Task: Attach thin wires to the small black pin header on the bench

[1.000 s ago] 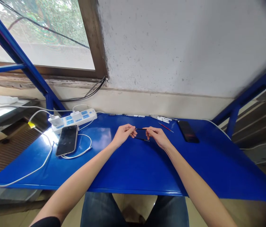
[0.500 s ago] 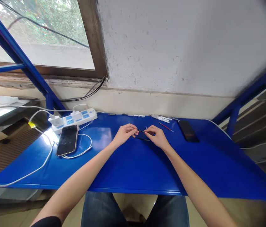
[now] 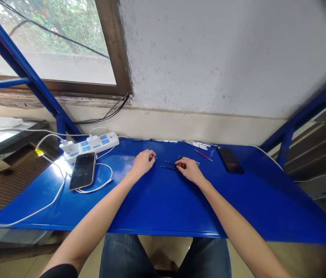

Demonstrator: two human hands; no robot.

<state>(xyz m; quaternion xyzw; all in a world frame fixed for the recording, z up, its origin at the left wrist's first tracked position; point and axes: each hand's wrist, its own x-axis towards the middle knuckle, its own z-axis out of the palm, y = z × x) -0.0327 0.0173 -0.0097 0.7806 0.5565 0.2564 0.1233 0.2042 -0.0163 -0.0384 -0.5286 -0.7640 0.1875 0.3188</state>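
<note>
My right hand (image 3: 188, 169) pinches a thin black pen-like stick (image 3: 170, 162), its narrow end pointing left above the blue table. Just below it runs a second dark thin line (image 3: 167, 167); whether that is another stick or a reflection I cannot tell. Apart from it, my left hand (image 3: 144, 161) is closed, with a tiny piece (image 3: 155, 157) at its fingertips, too small to name. Beyond my right hand lie small dark parts (image 3: 179, 157) and a short clear-looking piece (image 3: 198, 163). A thin red pen refill (image 3: 203, 155) rests farther right.
White pen parts (image 3: 200, 145) and a row of thin pieces (image 3: 165, 141) lie along the wall. A dark phone (image 3: 230, 160) is at right. At left are another phone (image 3: 83, 172), a white cable (image 3: 105, 187) and a power strip (image 3: 105, 142) with plugged-in chargers.
My hands have moved apart: the left went left with a tiny piece, while the right kept the black stick. The stick's left end is now free of my left fingers.
</note>
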